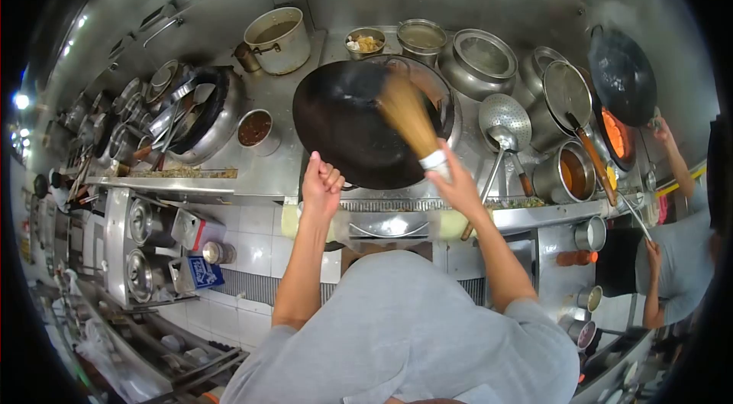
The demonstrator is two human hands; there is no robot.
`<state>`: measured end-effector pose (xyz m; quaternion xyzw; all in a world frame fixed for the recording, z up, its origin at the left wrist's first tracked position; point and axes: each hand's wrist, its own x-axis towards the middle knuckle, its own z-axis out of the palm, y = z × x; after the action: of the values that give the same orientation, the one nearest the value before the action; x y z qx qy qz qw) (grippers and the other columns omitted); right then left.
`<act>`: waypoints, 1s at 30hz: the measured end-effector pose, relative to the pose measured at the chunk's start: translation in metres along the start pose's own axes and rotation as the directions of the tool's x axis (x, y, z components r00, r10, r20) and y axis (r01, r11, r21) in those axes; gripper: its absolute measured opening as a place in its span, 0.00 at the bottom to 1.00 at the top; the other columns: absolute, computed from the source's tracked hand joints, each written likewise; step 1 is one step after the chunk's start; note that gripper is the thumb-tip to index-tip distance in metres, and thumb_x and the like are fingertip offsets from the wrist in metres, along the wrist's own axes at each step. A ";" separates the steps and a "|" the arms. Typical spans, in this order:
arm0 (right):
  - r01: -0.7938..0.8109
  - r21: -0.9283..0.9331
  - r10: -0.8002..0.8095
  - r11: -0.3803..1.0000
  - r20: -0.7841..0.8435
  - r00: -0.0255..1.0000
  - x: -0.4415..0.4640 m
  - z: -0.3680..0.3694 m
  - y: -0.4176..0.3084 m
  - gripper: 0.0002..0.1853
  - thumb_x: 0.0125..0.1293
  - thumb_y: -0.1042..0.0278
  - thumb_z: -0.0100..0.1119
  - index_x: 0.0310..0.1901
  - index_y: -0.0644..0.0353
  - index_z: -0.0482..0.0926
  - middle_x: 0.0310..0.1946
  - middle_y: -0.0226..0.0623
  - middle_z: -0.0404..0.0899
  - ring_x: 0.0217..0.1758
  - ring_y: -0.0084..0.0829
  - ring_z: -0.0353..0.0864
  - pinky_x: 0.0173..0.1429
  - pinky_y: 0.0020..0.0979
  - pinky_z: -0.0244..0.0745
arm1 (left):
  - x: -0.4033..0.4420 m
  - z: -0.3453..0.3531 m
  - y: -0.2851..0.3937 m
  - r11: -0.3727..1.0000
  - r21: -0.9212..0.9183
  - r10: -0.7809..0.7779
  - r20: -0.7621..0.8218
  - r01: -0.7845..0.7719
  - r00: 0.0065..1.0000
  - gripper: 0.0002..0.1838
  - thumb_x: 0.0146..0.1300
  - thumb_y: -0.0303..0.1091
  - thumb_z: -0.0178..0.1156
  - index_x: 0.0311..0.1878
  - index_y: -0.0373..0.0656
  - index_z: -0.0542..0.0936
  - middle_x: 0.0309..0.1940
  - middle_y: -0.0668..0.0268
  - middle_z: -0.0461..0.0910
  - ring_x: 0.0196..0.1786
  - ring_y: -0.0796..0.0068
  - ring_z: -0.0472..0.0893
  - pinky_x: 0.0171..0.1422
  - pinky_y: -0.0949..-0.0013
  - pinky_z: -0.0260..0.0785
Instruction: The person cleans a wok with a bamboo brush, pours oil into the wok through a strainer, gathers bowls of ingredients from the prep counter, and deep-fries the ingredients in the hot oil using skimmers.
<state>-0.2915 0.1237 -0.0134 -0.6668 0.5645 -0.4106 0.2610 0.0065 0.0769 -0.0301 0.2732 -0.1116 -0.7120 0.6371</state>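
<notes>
My right hand (456, 182) is closed around the white-wrapped handle end of a bamboo wok brush (412, 115). The brush's bristles are blurred by motion over a large dark wok (336, 125). The wok sits tilted and off to the left on the burner, whose ring (456, 129) shows at its right. Just outside the wok's near-left rim, my left hand (324, 184) is curled into a fist with the thumb up; nothing shows in its fingers. A small loop handle is visible on the wok's near edge, beside the fist.
Right of the wok are a perforated skimmer (504, 120), a sauce pot (565, 173) and a mesh strainer (567, 91). A dark sauce can (259, 131) and a stock pot (278, 39) stand left. A co-worker at far right lifts another wok (623, 72) near flames.
</notes>
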 end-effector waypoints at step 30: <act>-0.420 0.605 0.377 0.677 0.205 0.903 0.061 0.127 -0.058 0.42 0.66 0.56 0.61 0.74 0.52 0.46 0.51 0.45 0.75 0.39 0.34 0.79 0.40 0.34 0.79 | -0.024 0.054 0.053 0.780 0.607 -0.192 0.463 -0.151 0.865 0.19 0.71 0.40 0.54 0.23 0.47 0.65 0.15 0.77 0.55 0.14 0.87 0.51 0.18 0.76 0.42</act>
<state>-0.1516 0.0633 -0.0174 -0.4122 0.5146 -0.4885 0.5716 0.0239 0.0812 0.0475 0.2755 -0.4993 -0.6869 0.4504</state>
